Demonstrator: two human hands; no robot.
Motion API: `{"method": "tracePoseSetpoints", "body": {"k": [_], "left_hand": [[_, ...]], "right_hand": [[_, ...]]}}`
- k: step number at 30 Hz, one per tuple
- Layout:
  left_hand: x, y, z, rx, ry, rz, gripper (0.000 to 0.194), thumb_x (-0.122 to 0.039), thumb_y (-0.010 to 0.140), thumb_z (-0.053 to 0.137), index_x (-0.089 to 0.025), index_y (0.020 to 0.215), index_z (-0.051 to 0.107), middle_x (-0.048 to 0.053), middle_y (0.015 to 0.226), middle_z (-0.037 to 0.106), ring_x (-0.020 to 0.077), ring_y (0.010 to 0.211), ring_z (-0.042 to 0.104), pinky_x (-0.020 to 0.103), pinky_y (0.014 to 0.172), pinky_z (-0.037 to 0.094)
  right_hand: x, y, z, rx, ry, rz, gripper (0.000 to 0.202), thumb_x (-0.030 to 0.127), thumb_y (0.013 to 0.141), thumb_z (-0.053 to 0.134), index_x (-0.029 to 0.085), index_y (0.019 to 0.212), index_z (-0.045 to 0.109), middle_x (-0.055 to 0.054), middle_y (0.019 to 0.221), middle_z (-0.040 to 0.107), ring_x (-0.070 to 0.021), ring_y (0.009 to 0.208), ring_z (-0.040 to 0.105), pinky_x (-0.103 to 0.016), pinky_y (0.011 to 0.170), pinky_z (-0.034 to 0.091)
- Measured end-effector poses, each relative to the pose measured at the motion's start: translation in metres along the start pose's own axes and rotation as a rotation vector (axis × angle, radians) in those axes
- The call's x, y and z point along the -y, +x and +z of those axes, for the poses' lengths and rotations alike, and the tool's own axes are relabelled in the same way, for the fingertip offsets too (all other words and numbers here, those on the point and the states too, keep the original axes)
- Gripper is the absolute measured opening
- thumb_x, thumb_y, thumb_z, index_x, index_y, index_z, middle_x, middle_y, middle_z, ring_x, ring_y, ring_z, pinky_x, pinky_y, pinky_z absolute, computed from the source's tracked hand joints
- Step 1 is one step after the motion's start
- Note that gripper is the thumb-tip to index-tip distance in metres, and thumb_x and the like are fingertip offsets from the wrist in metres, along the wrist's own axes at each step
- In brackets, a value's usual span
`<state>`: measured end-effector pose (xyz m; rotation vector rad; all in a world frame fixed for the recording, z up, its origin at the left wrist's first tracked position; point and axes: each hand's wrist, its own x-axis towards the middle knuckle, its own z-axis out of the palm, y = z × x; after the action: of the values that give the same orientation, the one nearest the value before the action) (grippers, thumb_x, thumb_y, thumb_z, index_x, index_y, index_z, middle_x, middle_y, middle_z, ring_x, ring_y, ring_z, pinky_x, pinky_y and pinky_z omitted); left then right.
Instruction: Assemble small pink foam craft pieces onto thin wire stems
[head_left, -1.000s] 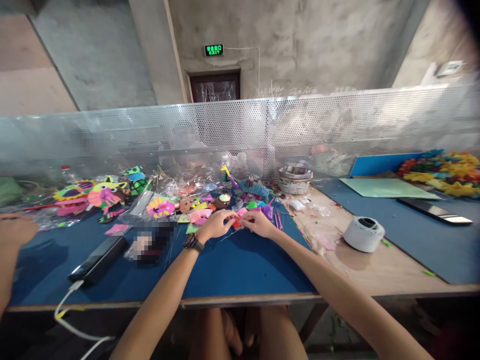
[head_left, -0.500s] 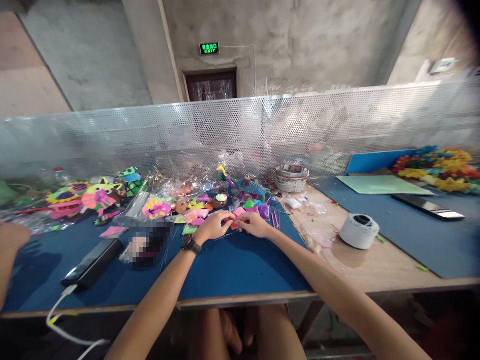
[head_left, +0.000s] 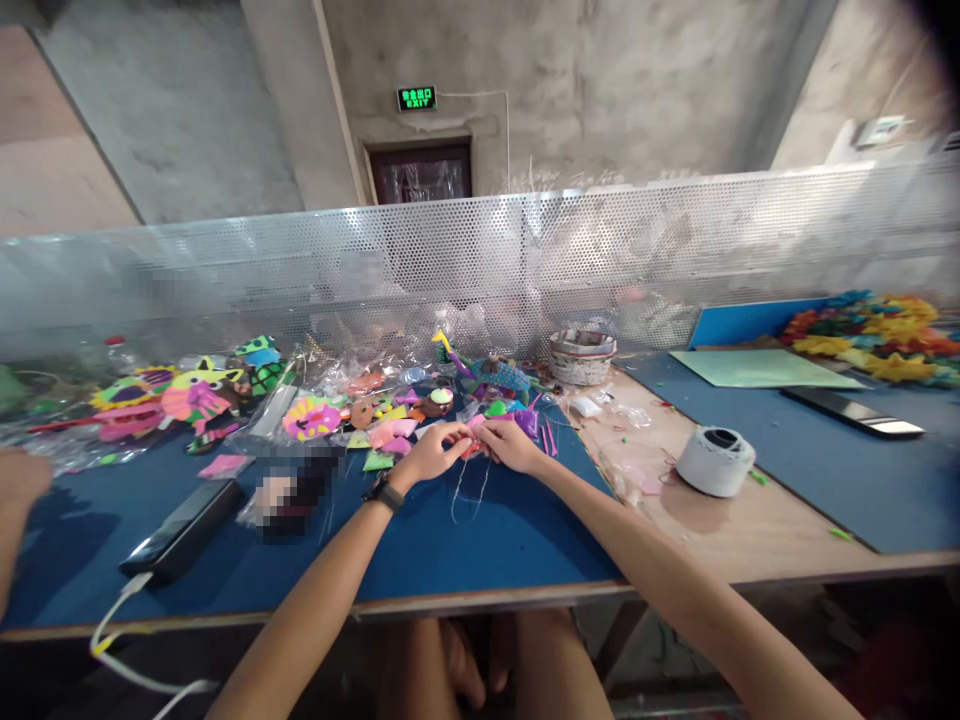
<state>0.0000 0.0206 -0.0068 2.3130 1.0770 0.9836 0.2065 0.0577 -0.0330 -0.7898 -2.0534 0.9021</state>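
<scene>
My left hand (head_left: 433,453), with a dark watch on its wrist, pinches a small red piece (head_left: 472,450) over the blue tabletop. Close against it, my right hand (head_left: 513,446) has its fingers closed on the same piece. The piece is mostly covered by fingertips, so its shape cannot be made out. A thin pale thread (head_left: 459,519) hangs in a loop below the fingers. Just behind the hands lie a purple clay bag (head_left: 527,424), pink sticks (head_left: 550,438) and pink clay packets (head_left: 391,433).
Colourful craft figures and plastic wrappings spread along the back left. A woven basket (head_left: 583,357) and a white tape roll (head_left: 715,461) stand to the right. A black power bank (head_left: 182,530) with a white cable lies left. Another person's hand (head_left: 22,480) is at the far left.
The thread was stretched nearly flat beside the hands and now droops in a loop below them. My right fingers have shifted slightly and cover more of the red piece.
</scene>
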Motion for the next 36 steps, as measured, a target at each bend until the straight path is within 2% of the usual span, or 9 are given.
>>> {"method": "tracePoseSetpoints", "body": {"k": [7, 12, 18, 21, 24, 30, 36], "left_hand": [[-0.005, 0.000, 0.008, 0.032, -0.101, -0.041, 0.032, -0.044, 0.093, 0.055, -0.016, 0.101, 0.068, 0.007, 0.092, 0.072, 0.0192, 0.083, 0.067, 0.029, 0.076, 0.052], [-0.008, 0.002, 0.007, -0.033, -0.046, -0.026, 0.030, -0.042, 0.092, 0.056, -0.016, 0.090, 0.069, 0.006, 0.087, 0.072, 0.0182, 0.079, 0.065, 0.029, 0.075, 0.050], [-0.011, 0.001, -0.002, -0.056, -0.040, -0.002, 0.034, -0.040, 0.094, 0.053, -0.015, 0.076, 0.068, 0.004, 0.078, 0.070, 0.0165, 0.071, 0.062, 0.027, 0.070, 0.047], [-0.016, 0.000, -0.004, -0.060, -0.054, 0.016, 0.035, -0.038, 0.094, 0.052, -0.014, 0.072, 0.066, 0.004, 0.075, 0.069, 0.0161, 0.070, 0.061, 0.026, 0.069, 0.045], [-0.020, 0.000, -0.004, -0.048, -0.079, 0.033, 0.035, -0.038, 0.094, 0.053, -0.014, 0.071, 0.065, 0.004, 0.074, 0.068, 0.0160, 0.071, 0.060, 0.026, 0.070, 0.045], [-0.022, 0.002, 0.000, -0.032, -0.063, 0.042, 0.032, -0.036, 0.092, 0.056, -0.015, 0.068, 0.061, 0.002, 0.069, 0.064, 0.0138, 0.066, 0.055, 0.025, 0.066, 0.042], [-0.018, 0.004, 0.001, -0.006, -0.009, 0.006, 0.039, -0.040, 0.094, 0.051, -0.015, 0.065, 0.059, 0.001, 0.065, 0.060, 0.0132, 0.062, 0.052, 0.025, 0.062, 0.038]], "right_hand": [[0.008, -0.001, -0.001, -0.070, -0.009, -0.030, 0.049, 0.056, 0.099, 0.040, 0.019, 0.069, 0.054, 0.002, 0.053, 0.053, -0.0116, 0.049, 0.051, -0.023, 0.049, 0.036], [0.007, 0.000, -0.002, -0.061, 0.067, 0.004, 0.053, 0.061, 0.097, 0.041, 0.019, 0.066, 0.052, 0.003, 0.049, 0.050, -0.0103, 0.045, 0.045, -0.023, 0.047, 0.033], [-0.004, 0.004, 0.000, 0.046, 0.374, 0.142, 0.051, 0.065, 0.090, 0.052, 0.018, 0.070, 0.051, 0.006, 0.049, 0.044, -0.0077, 0.042, 0.039, -0.022, 0.044, 0.030], [-0.002, 0.004, 0.000, 0.068, 0.557, 0.197, 0.048, 0.063, 0.084, 0.060, 0.019, 0.070, 0.047, 0.009, 0.051, 0.034, -0.0055, 0.042, 0.029, -0.022, 0.042, 0.024], [0.002, 0.004, -0.001, 0.064, 0.638, 0.236, 0.046, 0.058, 0.081, 0.065, 0.020, 0.068, 0.042, 0.010, 0.054, 0.026, -0.0044, 0.043, 0.022, -0.021, 0.042, 0.018], [0.004, 0.005, -0.001, 0.007, 0.653, 0.283, 0.042, 0.045, 0.079, 0.065, 0.020, 0.061, 0.036, 0.008, 0.057, 0.022, -0.0046, 0.047, 0.016, -0.021, 0.043, 0.015], [0.004, 0.007, -0.003, -0.056, 0.559, 0.239, 0.042, 0.047, 0.080, 0.062, 0.021, 0.060, 0.037, 0.007, 0.055, 0.026, -0.0060, 0.045, 0.019, -0.022, 0.042, 0.017]]}}
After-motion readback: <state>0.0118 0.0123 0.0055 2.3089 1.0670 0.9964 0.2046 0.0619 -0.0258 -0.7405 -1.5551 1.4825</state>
